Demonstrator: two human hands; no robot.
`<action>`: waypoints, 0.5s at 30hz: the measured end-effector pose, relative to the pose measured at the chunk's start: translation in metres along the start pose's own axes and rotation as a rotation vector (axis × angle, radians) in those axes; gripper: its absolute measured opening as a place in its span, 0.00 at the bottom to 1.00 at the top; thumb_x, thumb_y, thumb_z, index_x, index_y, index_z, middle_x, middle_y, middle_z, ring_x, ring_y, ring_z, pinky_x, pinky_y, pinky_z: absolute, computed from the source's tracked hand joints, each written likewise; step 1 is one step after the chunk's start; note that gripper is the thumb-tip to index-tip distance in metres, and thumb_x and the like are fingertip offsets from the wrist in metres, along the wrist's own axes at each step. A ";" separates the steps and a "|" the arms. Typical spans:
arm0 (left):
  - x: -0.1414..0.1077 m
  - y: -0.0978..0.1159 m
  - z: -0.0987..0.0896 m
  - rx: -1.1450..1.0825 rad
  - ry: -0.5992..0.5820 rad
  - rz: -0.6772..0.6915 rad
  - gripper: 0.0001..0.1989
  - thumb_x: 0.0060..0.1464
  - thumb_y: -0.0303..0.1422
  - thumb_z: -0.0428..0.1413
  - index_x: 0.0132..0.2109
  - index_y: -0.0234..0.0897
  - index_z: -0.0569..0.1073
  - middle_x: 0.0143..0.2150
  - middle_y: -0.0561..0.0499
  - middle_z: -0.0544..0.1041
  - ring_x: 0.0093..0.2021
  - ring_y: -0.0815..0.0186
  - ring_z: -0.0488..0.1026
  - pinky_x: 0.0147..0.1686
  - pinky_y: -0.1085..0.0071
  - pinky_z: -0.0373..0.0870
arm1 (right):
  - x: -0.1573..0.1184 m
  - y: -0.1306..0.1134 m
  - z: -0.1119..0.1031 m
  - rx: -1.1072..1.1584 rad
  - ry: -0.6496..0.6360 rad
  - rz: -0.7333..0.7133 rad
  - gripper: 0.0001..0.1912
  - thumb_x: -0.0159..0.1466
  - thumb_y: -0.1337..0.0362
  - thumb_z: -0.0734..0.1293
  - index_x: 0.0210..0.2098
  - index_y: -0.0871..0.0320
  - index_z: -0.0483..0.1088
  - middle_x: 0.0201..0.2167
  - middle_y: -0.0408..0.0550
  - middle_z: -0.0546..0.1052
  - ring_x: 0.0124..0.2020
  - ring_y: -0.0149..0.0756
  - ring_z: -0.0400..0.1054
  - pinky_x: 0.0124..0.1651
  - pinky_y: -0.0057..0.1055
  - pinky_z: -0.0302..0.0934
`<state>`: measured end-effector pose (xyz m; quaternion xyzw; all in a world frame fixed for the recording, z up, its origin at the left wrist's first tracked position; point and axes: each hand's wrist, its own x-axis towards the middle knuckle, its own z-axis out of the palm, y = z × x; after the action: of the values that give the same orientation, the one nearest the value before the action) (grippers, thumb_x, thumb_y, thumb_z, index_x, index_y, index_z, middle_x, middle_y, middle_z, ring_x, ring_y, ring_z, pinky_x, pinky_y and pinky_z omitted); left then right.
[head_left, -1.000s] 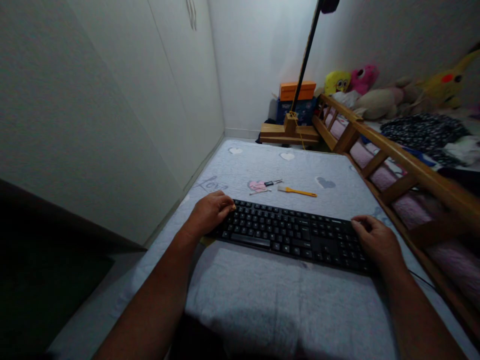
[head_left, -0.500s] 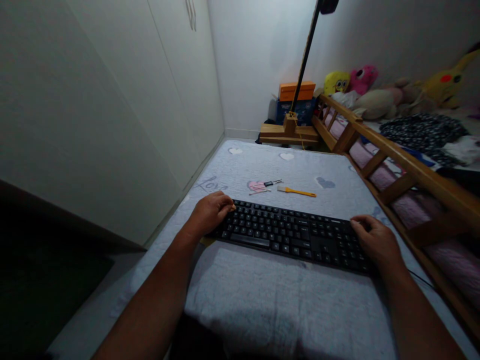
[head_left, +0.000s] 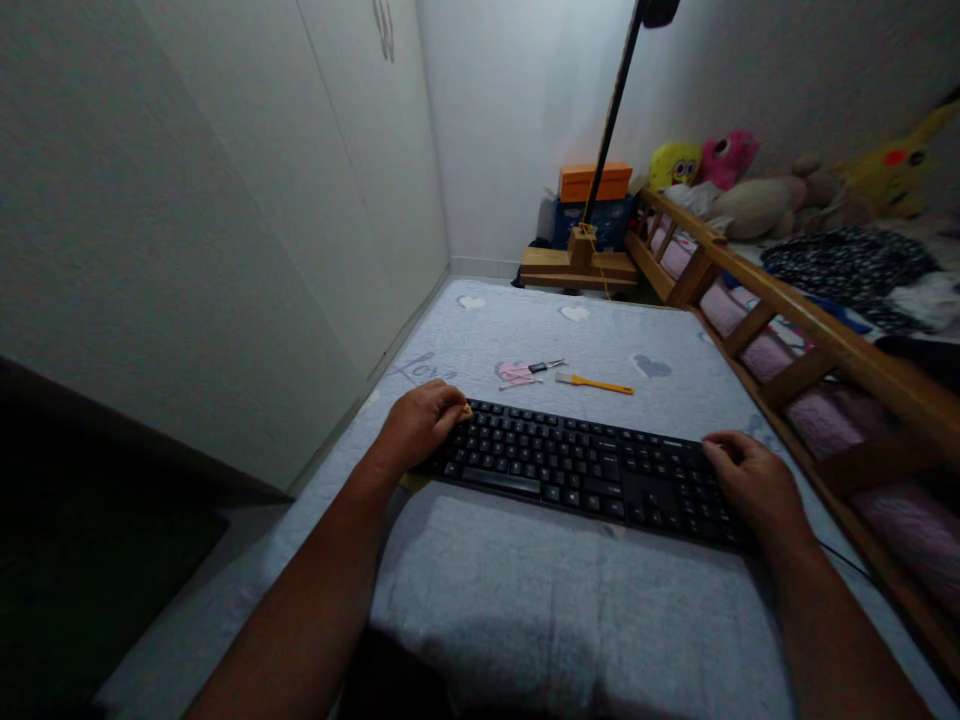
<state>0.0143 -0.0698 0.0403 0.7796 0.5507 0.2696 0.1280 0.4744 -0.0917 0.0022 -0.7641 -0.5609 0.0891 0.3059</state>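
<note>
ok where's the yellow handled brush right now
In the head view, the yellow-handled brush lies on the patterned sheet, just beyond the middle of the black keyboard, with the swabs immediately to its left.

Through my head view, I am seeing slightly more of the small tan piece (head_left: pixel 466 411) peeking out at the left hand's (head_left: pixel 421 425) fingertips.

Can read 1 word: "Love", in grey-blue cursive on the pale bedsheet (head_left: pixel 495 330), left side. Can't read white print on the blue box (head_left: pixel 613 224), too small. Same for key legends and 1 pale strip, top right, on the black keyboard (head_left: pixel 566 458).
</note>
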 end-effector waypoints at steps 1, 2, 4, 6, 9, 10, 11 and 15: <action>0.000 0.000 0.000 0.017 0.019 -0.006 0.07 0.62 0.32 0.55 0.36 0.39 0.78 0.37 0.49 0.77 0.39 0.62 0.74 0.41 0.66 0.69 | 0.000 0.000 0.000 0.002 0.003 -0.001 0.18 0.55 0.47 0.62 0.32 0.53 0.75 0.31 0.49 0.79 0.33 0.45 0.72 0.40 0.41 0.64; 0.000 -0.001 0.000 0.032 0.035 -0.012 0.07 0.62 0.32 0.55 0.36 0.39 0.77 0.37 0.49 0.77 0.39 0.62 0.74 0.40 0.67 0.69 | 0.000 0.001 0.000 0.006 0.007 -0.006 0.18 0.54 0.47 0.62 0.32 0.53 0.75 0.31 0.49 0.79 0.33 0.45 0.72 0.40 0.41 0.64; 0.000 -0.001 0.000 0.045 0.038 -0.016 0.07 0.61 0.31 0.55 0.36 0.39 0.77 0.37 0.50 0.77 0.39 0.63 0.74 0.40 0.67 0.69 | 0.000 0.001 0.000 0.013 0.014 -0.018 0.18 0.55 0.47 0.62 0.32 0.53 0.75 0.30 0.49 0.79 0.32 0.44 0.72 0.40 0.40 0.64; 0.000 -0.001 0.000 0.026 0.006 -0.009 0.07 0.61 0.30 0.55 0.36 0.39 0.77 0.37 0.50 0.78 0.39 0.63 0.75 0.40 0.67 0.69 | 0.000 0.001 0.000 0.016 0.010 -0.027 0.18 0.54 0.47 0.62 0.32 0.52 0.75 0.30 0.48 0.79 0.32 0.44 0.72 0.39 0.40 0.64; 0.000 0.000 0.000 -0.013 -0.056 0.006 0.06 0.60 0.30 0.56 0.36 0.39 0.78 0.37 0.49 0.78 0.38 0.62 0.75 0.41 0.66 0.70 | 0.000 -0.001 -0.001 0.013 0.004 -0.017 0.18 0.54 0.47 0.62 0.31 0.52 0.74 0.30 0.48 0.79 0.32 0.44 0.72 0.40 0.40 0.64; 0.000 0.000 0.000 -0.026 -0.071 0.011 0.06 0.60 0.30 0.56 0.36 0.39 0.78 0.37 0.49 0.78 0.38 0.62 0.75 0.41 0.66 0.70 | 0.000 -0.002 -0.001 0.011 0.006 -0.015 0.18 0.54 0.48 0.62 0.31 0.52 0.74 0.30 0.49 0.79 0.32 0.44 0.72 0.40 0.40 0.64; 0.000 0.001 0.000 -0.043 -0.086 0.017 0.06 0.60 0.30 0.56 0.36 0.39 0.79 0.37 0.49 0.78 0.38 0.62 0.75 0.41 0.66 0.70 | -0.001 -0.002 0.000 0.009 0.011 -0.014 0.18 0.54 0.48 0.61 0.31 0.52 0.74 0.30 0.49 0.79 0.32 0.44 0.72 0.40 0.40 0.64; 0.000 0.003 -0.002 -0.130 -0.145 0.044 0.07 0.60 0.27 0.56 0.37 0.39 0.79 0.37 0.49 0.79 0.40 0.63 0.77 0.43 0.67 0.71 | -0.001 -0.002 0.000 0.007 0.027 -0.014 0.18 0.54 0.47 0.62 0.31 0.52 0.75 0.29 0.48 0.79 0.32 0.44 0.72 0.39 0.40 0.64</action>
<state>0.0154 -0.0711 0.0432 0.7991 0.5040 0.2504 0.2116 0.4723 -0.0920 0.0031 -0.7602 -0.5618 0.0784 0.3167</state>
